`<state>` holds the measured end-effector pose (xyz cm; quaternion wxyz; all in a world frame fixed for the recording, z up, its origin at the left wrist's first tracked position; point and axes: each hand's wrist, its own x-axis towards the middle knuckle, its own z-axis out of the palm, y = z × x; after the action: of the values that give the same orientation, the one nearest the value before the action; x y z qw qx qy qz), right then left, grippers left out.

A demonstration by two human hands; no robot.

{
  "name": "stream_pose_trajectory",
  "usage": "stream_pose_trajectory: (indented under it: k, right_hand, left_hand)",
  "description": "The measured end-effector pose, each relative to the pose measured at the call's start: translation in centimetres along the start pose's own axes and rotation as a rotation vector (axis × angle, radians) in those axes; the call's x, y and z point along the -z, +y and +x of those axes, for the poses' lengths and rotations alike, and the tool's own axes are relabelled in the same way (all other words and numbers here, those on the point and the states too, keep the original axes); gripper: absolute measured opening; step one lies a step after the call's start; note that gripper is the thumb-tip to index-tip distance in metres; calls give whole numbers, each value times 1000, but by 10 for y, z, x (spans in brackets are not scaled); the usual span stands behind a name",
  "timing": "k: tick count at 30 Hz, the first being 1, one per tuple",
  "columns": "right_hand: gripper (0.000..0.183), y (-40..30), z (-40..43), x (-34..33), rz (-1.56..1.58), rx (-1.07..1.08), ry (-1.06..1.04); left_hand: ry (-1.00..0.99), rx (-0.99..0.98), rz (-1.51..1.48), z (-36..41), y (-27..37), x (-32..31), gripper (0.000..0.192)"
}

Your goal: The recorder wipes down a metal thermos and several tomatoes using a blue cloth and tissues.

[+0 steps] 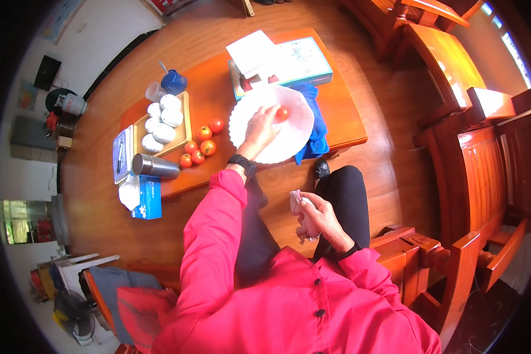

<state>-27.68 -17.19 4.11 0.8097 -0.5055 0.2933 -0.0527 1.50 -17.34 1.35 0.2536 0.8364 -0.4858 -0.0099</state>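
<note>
My left hand [263, 128], with a dark watch on the wrist, reaches into a large white scallop-edged bowl [298, 137]. Its fingertips are at a small red tomato [282, 113]; whether they grip it is unclear. A bunched whitish-pink cloth [307, 223] is pinched in my right hand [323, 217], held low above the gap between my knees. To the left of the bowl, several red tomatoes [208, 148] lie loose on the orange-brown wooden table [216, 170]. Bunched blue cloth [312, 128] lies beside the bowl's right side.
Behind the bowl lies a white and teal box [307, 57]. Leftward are a wooden tray [183, 130] with several white rounded cups, a steel flask [155, 166], a blue tissue box [148, 199], a notebook [121, 150] and a blue cup [174, 82]. Wooden chairs [482, 172] stand at right.
</note>
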Motion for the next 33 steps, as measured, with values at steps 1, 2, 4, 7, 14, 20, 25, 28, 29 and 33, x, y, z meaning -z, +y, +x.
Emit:
stream_pose_trajectory:
  k: [1, 2, 4, 7, 14, 20, 25, 28, 29, 33]
  right_hand:
    - [37, -2, 1, -2, -18, 18, -3]
    - [35, -6, 0, -1, 6, -50, -15]
    - [35, -7, 0, 2, 20, -58, -14]
    - [35, -6, 2, 5, 31, -68, -13]
    - [41, -6, 3, 8, 8, -89, -16]
    - [36, -9, -1, 1, 79, -68, -13]
    - [39, -25, -3, 9, 64, 38, 13]
    - [41, -37, -3, 14, 111, 105, 68]
    - [42, -41, -2, 17, 154, 80, 123]
    - [29, -49, 14, 14, 55, 534, 214]
  left_hand:
    - [-8, -21, 11, 3, -3, -2, 53]
    - [-16, -42, 22, 6, -6, -3, 53]
    - [-67, -22, 28, 11, -3, -9, 54]
    - [-94, -26, 40, 15, 3, -14, 46]
    - [-137, 25, 56, 17, 6, -16, 29]
    - [-130, 176, 48, 7, 3, -10, 34]
    - [-145, 331, -589, -23, 10, 19, 42]
    - [-117, 415, -1061, -55, 36, 42, 45]
    - [-130, 475, -1257, -64, 47, 47, 46]
    - [-166, 469, -1424, -110, 73, 57, 39]
